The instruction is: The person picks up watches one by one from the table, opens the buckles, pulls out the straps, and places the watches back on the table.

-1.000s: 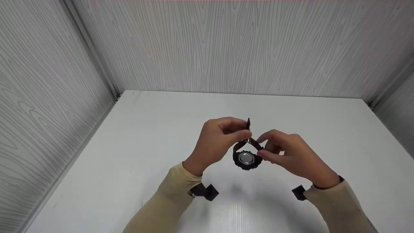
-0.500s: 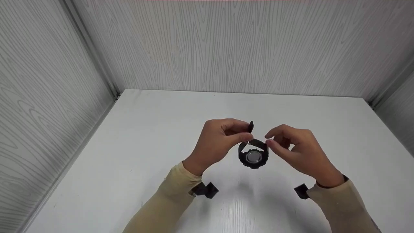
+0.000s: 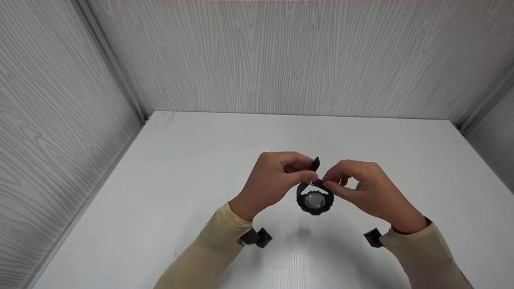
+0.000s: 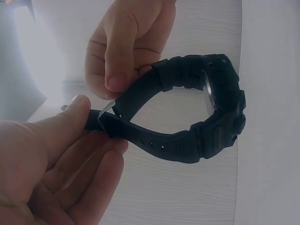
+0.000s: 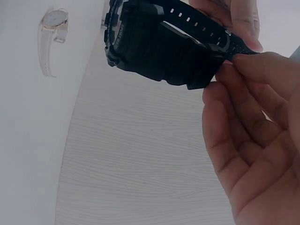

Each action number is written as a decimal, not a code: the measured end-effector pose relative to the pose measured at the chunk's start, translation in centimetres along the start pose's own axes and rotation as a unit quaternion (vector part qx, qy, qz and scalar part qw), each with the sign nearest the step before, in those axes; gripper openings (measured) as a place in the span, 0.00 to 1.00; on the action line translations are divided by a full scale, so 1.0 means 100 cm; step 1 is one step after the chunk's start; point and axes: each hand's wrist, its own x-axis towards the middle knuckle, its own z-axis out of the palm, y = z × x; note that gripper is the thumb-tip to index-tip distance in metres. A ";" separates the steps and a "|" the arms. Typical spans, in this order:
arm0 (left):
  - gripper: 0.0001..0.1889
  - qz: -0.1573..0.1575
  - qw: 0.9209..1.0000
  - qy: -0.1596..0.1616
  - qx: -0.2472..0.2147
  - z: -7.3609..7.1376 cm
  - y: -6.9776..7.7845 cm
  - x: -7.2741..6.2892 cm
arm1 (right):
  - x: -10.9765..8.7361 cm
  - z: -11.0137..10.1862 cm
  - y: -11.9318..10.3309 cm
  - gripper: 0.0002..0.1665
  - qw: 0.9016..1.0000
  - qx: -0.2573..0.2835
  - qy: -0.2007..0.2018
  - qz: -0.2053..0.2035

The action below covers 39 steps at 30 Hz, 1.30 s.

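Observation:
A black wristwatch (image 3: 315,202) hangs above the white table, its strap looped and threaded through a metal buckle (image 4: 107,108). In the head view the round silver caseback faces up at me. My left hand (image 3: 277,176) pinches the free end of the strap between thumb and fingers. On the other side, my right hand (image 3: 357,182) pinches the strap beside the buckle with thumb and index finger. Punched holes show along the strap (image 4: 164,146) in the left wrist view. The right fingertips partly cover the buckle end in the right wrist view.
The white tabletop (image 3: 192,160) lies under both hands, bounded by wood-grain panels (image 3: 257,56) at the back and sides. In the right wrist view a second watch (image 5: 55,19) with a pale strap appears at the upper left. Black wrist mounts (image 3: 263,237) sit at both sleeves.
The watch has shifted slightly right in the head view, and the left hand has moved a little right and nearer. The right hand drew back, then returned to the strap near the buckle.

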 end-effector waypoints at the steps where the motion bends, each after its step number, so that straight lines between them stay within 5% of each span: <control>1: 0.08 0.002 1.000 0.002 -0.004 0.000 0.000 0.000 | 0.000 0.001 0.001 0.17 1.000 0.000 -0.006 -0.008; 9: 0.10 -0.003 0.996 0.028 -0.083 -0.003 0.003 0.000 | 0.001 0.004 -0.001 0.16 0.998 0.008 -0.042 -0.046; 16: 0.11 -0.014 0.997 0.014 -0.078 -0.004 0.005 0.000 | 0.000 0.001 -0.003 0.19 0.998 -0.022 -0.004 -0.061; 28: 0.11 -0.014 0.997 0.002 -0.075 -0.002 0.004 -0.001 | 0.006 0.008 -0.011 0.16 1.000 -0.006 0.014 0.010; 39: 0.10 0.010 0.997 0.012 -0.072 0.000 0.004 0.000 | 0.019 0.006 -0.024 0.07 0.992 0.012 0.007 0.124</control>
